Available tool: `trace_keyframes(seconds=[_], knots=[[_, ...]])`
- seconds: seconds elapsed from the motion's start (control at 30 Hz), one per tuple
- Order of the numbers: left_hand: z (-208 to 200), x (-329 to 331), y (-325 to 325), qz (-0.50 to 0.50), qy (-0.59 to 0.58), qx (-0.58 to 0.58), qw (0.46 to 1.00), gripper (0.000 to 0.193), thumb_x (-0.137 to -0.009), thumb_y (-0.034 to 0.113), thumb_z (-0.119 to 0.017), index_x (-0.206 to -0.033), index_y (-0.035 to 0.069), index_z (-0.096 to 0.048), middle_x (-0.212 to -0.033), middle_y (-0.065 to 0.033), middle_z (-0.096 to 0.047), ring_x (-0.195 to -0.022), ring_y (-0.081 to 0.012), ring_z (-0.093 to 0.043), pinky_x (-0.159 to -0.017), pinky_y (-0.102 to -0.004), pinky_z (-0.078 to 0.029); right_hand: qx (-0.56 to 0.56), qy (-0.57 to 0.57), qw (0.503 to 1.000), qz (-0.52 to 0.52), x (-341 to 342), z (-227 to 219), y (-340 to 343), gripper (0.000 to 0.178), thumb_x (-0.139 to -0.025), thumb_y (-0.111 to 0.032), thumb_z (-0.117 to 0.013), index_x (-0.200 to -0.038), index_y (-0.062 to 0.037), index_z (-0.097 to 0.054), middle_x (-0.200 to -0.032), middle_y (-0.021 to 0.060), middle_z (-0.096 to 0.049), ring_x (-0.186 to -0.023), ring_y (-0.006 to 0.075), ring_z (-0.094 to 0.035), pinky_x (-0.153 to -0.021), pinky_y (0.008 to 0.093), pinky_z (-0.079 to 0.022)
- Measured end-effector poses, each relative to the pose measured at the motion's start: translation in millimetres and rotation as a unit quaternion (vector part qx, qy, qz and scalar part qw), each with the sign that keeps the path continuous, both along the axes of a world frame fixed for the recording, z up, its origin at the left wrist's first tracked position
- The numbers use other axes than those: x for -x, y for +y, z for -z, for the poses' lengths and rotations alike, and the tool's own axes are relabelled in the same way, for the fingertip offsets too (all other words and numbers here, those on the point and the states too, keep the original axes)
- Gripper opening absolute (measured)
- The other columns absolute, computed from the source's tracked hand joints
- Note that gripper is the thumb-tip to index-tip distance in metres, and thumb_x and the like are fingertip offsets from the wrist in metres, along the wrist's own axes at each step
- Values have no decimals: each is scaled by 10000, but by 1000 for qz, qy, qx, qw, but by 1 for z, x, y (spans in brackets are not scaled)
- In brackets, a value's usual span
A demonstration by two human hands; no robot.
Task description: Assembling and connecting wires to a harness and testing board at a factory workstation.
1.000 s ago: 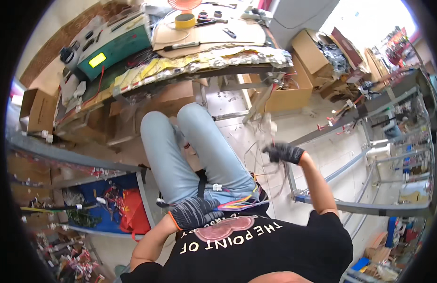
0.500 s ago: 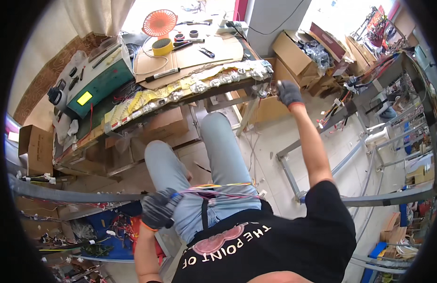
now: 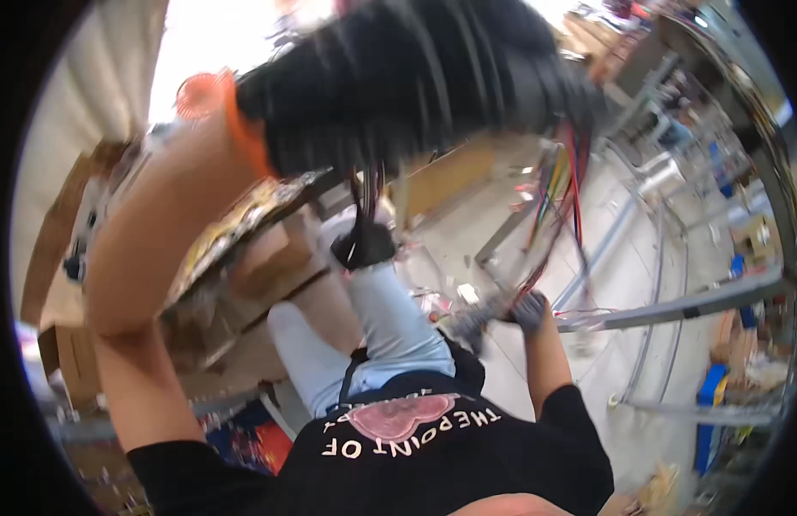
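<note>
My left hand point(image 3: 407, 86), in a dark glove with an orange cuff, is raised close in front of the view and smeared by motion. A bundle of coloured wires point(image 3: 573, 185) hangs from its finger end, so it appears closed on them. The strands run down to my right hand point(image 3: 527, 311), gloved in grey and closed around the lower part of the bundle to the right of my legs. Below my left wrist, dark cables point(image 3: 364, 193) drop toward a black lump point(image 3: 364, 247) above my knee. What that lump is cannot be made out.
A cluttered workbench point(image 3: 218, 236) lies ahead on the left, partly behind my left arm, with an orange fan point(image 3: 200, 95) at its far end. Metal frame rails point(image 3: 691, 308) stand on the right. A cardboard box point(image 3: 76, 365) sits at the left.
My left hand has risen from my lap to right before the view, with wires hanging from it. My right hand has come back from the bench corner to beside my lap, onto the wires.
</note>
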State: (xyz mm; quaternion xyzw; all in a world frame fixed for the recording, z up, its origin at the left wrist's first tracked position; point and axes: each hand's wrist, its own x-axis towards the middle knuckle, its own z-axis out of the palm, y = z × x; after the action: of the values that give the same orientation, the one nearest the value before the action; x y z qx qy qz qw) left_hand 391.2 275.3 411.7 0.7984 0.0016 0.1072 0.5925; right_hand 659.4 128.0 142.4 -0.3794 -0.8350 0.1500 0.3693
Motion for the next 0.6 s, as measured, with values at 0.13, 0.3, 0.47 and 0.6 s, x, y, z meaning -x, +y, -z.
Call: trace_keyframes(seconds=[0.13, 0.3, 0.47, 0.6], knots=[[-143, -92, 1, 72, -143, -525, 836, 203, -880, 144, -408, -1019, 72, -537, -863, -54, -547, -661, -134, -526, -583, -239, -442, -26, 9, 993, 111, -56, -25, -35, 520, -787, -348, -587, -1205, -63, -468, -1208, 173, -460, -1127, 295, -422, -963, 372, -330], [-222, -235, 53, -172, -497, -818, 231, 191, -845, 180, -442, -894, 70, -590, -666, -86, -591, -557, -213, -584, -525, -321, -470, -45, 14, 978, 205, -111, -46, -63, 523, -793, -360, -567, -1209, -60, -463, -1211, 172, -460, -1129, 293, -422, -965, 372, -327], [-172, -378, 67, -184, -222, -560, 777, 333, -837, 344, -434, -999, 94, -583, -949, -90, -618, -876, -302, -591, -755, -386, -473, -54, 29, 971, 229, -148, -47, -42, 528, -800, -373, -547, -1214, -57, -458, -1214, 171, -459, -1130, 291, -422, -968, 371, -324], [-29, -383, 100, -270, -117, -581, 759, 423, -817, 392, -437, -1155, 161, -544, -1078, -196, -563, -962, -369, -557, -853, -387, -433, -16, 94, 986, 134, -111, -10, 16, 532, -805, -383, -531, -1217, -55, -454, -1217, 171, -459, -1131, 289, -423, -970, 370, -322]])
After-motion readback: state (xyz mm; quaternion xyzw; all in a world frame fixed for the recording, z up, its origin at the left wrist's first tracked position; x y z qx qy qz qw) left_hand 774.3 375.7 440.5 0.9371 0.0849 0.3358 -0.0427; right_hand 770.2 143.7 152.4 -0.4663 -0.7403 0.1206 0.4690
